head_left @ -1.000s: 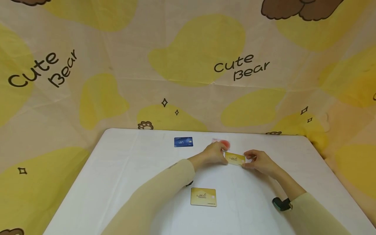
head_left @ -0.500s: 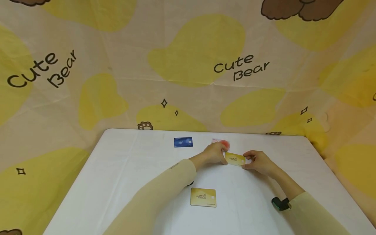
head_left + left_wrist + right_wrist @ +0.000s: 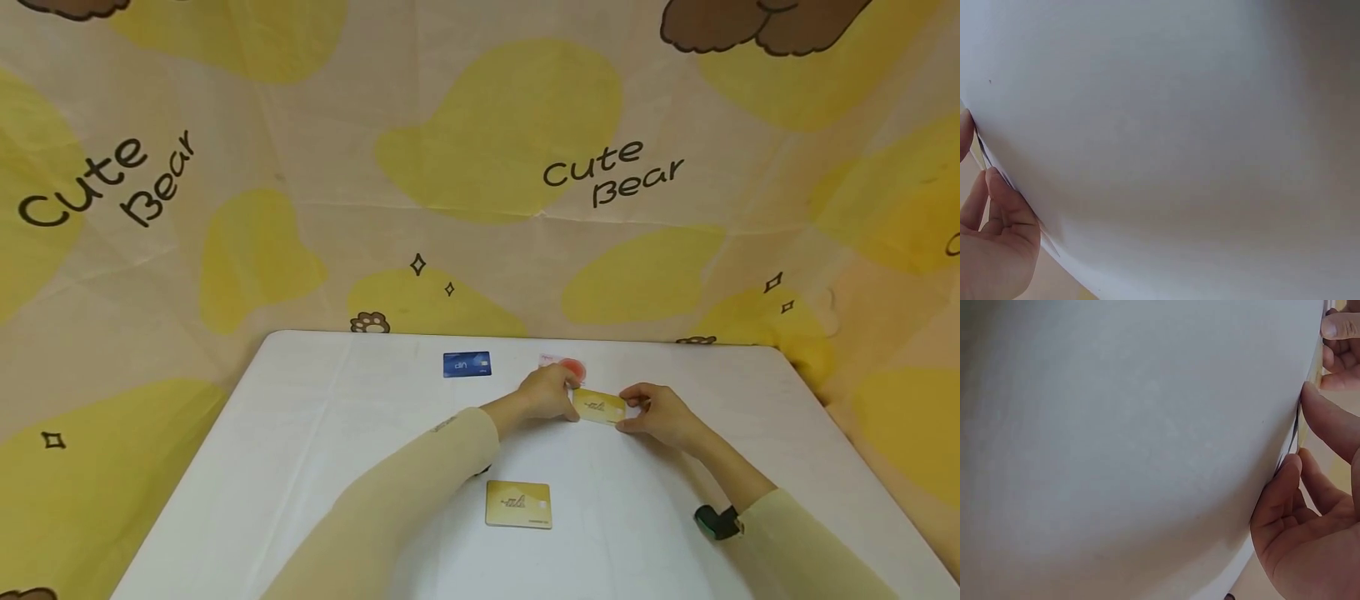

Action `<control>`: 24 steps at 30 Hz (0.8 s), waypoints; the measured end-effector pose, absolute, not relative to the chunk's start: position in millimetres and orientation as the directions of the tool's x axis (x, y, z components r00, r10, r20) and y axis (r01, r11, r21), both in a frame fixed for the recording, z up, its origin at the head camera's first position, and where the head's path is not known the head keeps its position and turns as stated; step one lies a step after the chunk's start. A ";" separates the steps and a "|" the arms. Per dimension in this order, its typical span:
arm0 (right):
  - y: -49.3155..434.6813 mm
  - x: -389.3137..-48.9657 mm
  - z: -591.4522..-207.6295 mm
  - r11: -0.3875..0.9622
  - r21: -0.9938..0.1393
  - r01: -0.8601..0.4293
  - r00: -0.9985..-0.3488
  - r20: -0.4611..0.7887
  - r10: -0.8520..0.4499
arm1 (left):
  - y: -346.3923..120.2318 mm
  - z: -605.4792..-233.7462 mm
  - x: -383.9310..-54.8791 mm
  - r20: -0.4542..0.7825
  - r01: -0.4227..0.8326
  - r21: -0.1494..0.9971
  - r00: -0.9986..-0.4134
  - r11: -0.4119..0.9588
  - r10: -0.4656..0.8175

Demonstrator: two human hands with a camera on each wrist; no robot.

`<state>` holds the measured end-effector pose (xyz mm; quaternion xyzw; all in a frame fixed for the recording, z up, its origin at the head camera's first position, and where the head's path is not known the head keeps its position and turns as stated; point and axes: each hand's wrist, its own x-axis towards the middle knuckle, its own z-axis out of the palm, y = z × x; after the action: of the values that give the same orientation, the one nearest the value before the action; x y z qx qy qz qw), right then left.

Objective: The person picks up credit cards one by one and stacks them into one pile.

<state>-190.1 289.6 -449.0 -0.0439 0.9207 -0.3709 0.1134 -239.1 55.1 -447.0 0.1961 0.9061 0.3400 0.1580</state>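
Note:
Both hands are at a gold card point(image 3: 598, 406) near the far side of the white table, in the head view. My left hand point(image 3: 549, 392) grips its left end, thumb at the near corner and a finger at the far corner. At the opposite end, my right hand point(image 3: 662, 414) pinches the near and far corners between thumb and fingers. Seen edge-on in the right wrist view, the card is a thin strip close to the tabletop. Behind my left hand lies a pale card with a red circle point(image 3: 573, 369), partly covered by the fingers.
A blue card marked VIP point(image 3: 467, 364) lies to the left near the back edge. Another gold card point(image 3: 518, 504) lies closer to me, between the forearms. Behind the white table point(image 3: 315, 467) hangs a printed yellow-and-beige cloth point(image 3: 480, 150).

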 end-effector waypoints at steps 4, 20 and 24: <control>289.1 -189.3 -449.9 0.718 -0.696 -0.001 -0.972 -0.169 -0.165 | 54.8 -446.3 -239.3 -0.144 0.258 0.681 -0.871 0.685 0.470; 285.2 -185.8 -449.5 0.667 -0.743 -0.051 -0.985 -0.072 -0.156 | 51.2 -448.3 -238.7 -0.090 0.318 0.699 -0.849 0.640 0.521; 282.2 -183.0 -447.4 0.661 -0.750 -0.030 -0.988 -0.076 -0.131 | 48.0 -446.5 -238.5 -0.076 0.331 0.711 -0.841 0.620 0.536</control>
<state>-183.0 282.2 -447.4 -0.0445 0.9091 -0.4095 0.0616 -238.5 48.0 -446.5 0.2439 0.8887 0.3612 0.1421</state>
